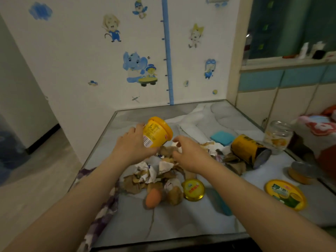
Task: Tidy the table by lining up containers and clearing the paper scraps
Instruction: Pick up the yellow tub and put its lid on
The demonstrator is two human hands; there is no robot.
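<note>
My left hand [133, 145] grips a yellow lidded tub [156, 132], tilted and lifted above the table. Just right of it hovers my right hand [189, 153], fingers curled loosely over a heap of crumpled brown and white paper scraps [154, 172]; whether it touches them I cannot tell. A yellow can [249, 149] lies on its side right of the heap. A glass jar [277, 136] stands upright beyond it. A small gold-lidded tin [193, 190] and an orange egg-shaped object [153, 198] sit at the heap's near edge.
A marble-patterned table [181, 224] stands against a stickered wall. A flat yellow lid [285, 194] and a low silver-topped tin [302, 172] lie at the right. A teal block [222, 137] sits further back, a purple patterned cloth [101, 215] hangs over the left edge.
</note>
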